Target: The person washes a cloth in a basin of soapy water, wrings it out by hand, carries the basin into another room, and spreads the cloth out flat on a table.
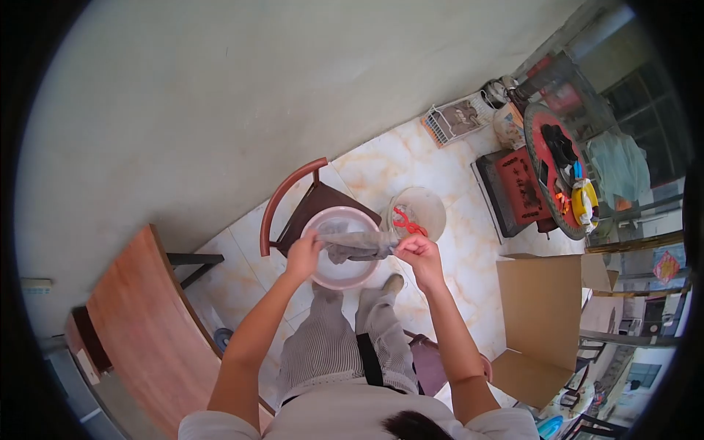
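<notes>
A wet-looking grey cloth is stretched sideways between my two hands, over a pink basin. My left hand is closed on the cloth's left end, near the basin's rim. At the other end, my right hand pinches the cloth just past the basin's right side. Whitish water shows in the basin below the cloth. The basin rests on the dark seat of a chair with a reddish-brown curved back. Part of the cloth sags in the middle, and its exact kind cannot be made out.
A pale bucket with a red item stands right of the chair. At left is a wooden table. An open cardboard box, a cluttered round table and a white basket are at right.
</notes>
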The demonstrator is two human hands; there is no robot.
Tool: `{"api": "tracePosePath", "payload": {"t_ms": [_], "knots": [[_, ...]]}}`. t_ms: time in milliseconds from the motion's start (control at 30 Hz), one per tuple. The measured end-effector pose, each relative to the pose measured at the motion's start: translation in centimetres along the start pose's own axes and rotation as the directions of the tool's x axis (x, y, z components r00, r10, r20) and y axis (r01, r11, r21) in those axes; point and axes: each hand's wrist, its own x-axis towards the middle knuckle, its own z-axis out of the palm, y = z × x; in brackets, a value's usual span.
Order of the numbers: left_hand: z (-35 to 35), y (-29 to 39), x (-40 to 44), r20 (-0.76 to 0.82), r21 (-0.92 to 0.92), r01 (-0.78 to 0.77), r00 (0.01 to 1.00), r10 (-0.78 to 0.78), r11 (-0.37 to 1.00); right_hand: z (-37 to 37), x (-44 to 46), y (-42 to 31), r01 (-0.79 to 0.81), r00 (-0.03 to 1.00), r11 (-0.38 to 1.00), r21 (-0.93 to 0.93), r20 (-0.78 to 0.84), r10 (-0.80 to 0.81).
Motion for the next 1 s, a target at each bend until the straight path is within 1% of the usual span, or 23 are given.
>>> {"api": "tracePosePath", "payload": {"t_ms": [33, 133, 167, 267, 300, 400, 533, 567, 667, 700, 733, 767, 800, 833, 867, 900, 1000], "knots": [[-0.5, -0.3, -0.2, -0.096, -0.127, 0.007, 0.995, -0.019, 0.992, 0.0, -0.2, -0.2, 0.012, 1.000, 1.000, -0.007, -0.021, -0.012], [-3.1, 1.3, -1.2, -0.243, -0.409, -0.027, 0.967, -0.080, 0.912, 0.0, -0.5, -0.4, 0.079, 0.996, 0.997, 0.003, -0.047, -0.079], [-4.0, 2.4, -1.7, -0.259, -0.441, -0.025, 0.961, -0.100, 0.897, 0.0, -0.5, -0.5, 0.092, 0.995, 0.996, -0.006, -0.048, -0.093], [-6.4, 6.5, -2.6, -0.241, -0.689, -0.043, 0.955, -0.172, 0.723, 0.0, -1.0, -1.4, 0.153, 0.986, 0.988, -0.037, -0.056, -0.155], [-7.6, 8.7, -2.9, -0.207, -0.720, -0.022, 0.961, -0.185, 0.693, 0.1, -1.0, -1.9, 0.180, 0.981, 0.983, -0.046, -0.058, -0.183], [-9.4, 11.4, -3.4, -0.148, -0.720, -0.033, 0.983, -0.107, 0.693, 0.8, -1.5, -3.8, 0.224, 0.970, 0.970, -0.096, -0.071, -0.231], [-11.6, 18.4, -4.8, -0.062, -0.751, -0.014, 0.997, -0.050, 0.660, 3.9, -2.2, -6.8, 0.295, 0.955, 0.955, -0.037, -0.029, -0.296], [-12.0, 19.5, -5.0, -0.021, -0.774, -0.023, 1.000, 0.011, 0.633, 4.8, -2.1, -7.1, 0.313, 0.949, 0.949, -0.016, -0.011, -0.314], [-11.5, 19.8, -4.7, 0.086, -0.778, -0.029, 0.985, 0.152, 0.628, 8.1, -2.8, -8.3, 0.342, 0.940, 0.940, 0.014, 0.008, -0.342], [-11.2, 20.5, -4.8, 0.062, -0.793, -0.072, 0.978, 0.199, 0.605, 9.1, -3.1, -8.5, 0.355, 0.935, 0.935, 0.004, -0.002, -0.355], [-11.2, 21.0, -4.8, 0.013, -0.719, -0.159, 0.970, 0.242, 0.677, 9.6, -3.4, -9.0, 0.367, 0.930, 0.930, -0.009, -0.011, -0.367], [-11.2, 21.3, -4.9, -0.031, -0.632, -0.241, 0.957, 0.287, 0.736, 10.2, -3.7, -9.3, 0.368, 0.930, 0.929, 0.032, -0.015, -0.367], [-11.2, 21.3, -5.1, -0.070, -0.535, -0.317, 0.940, 0.333, 0.783, 10.3, -3.9, -9.0, 0.375, 0.927, 0.926, -0.030, 0.020, -0.375], [-11.4, 21.1, -4.9, -0.112, -0.364, -0.398, 0.916, 0.385, 0.842, 10.3, -4.2, -8.4, 0.384, 0.923, 0.919, -0.092, 0.057, -0.380], [-11.8, 20.7, -4.6, -0.142, -0.178, -0.465, 0.884, 0.445, 0.867, 10.5, -4.4, -8.1, 0.395, 0.918, 0.906, -0.153, 0.091, -0.385], [-12.0, 20.6, -4.1, -0.162, 0.014, -0.519, 0.842, 0.514, 0.855, 11.0, -4.9, -8.4, 0.434, 0.899, 0.845, -0.311, 0.090, -0.429], [-12.6, 21.1, -4.1, -0.021, -0.036, -0.344, 0.939, 0.344, 0.938, 11.3, -5.5, -9.4, 0.638, 0.760, 0.707, -0.305, 0.104, -0.641]]}}
